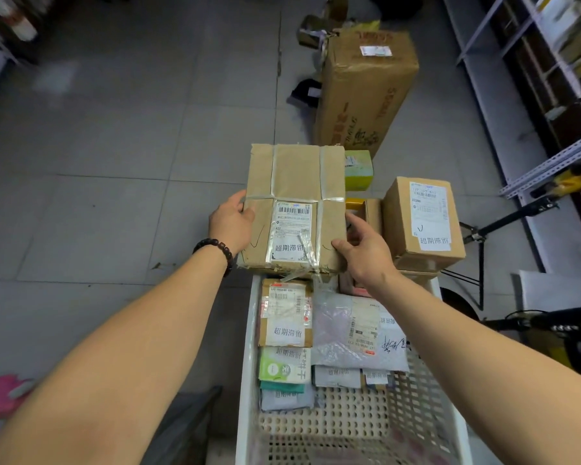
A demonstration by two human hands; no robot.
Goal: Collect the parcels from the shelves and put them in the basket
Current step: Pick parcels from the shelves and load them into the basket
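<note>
A taped parcel (296,182) is held level above the far end of the basket (247,364). Its left edge is held by the left grip (230,224), thumb on top; its near right corner is held by the right grip (366,250). Inside the basket, a small brown box (284,313), a grey bag (342,337) and a green-and-white packet (282,367) are laid flat. A labelled box (423,223) is seen at the basket's far right corner. A large carton (363,92) is stood on the floor beyond the basket.
</note>
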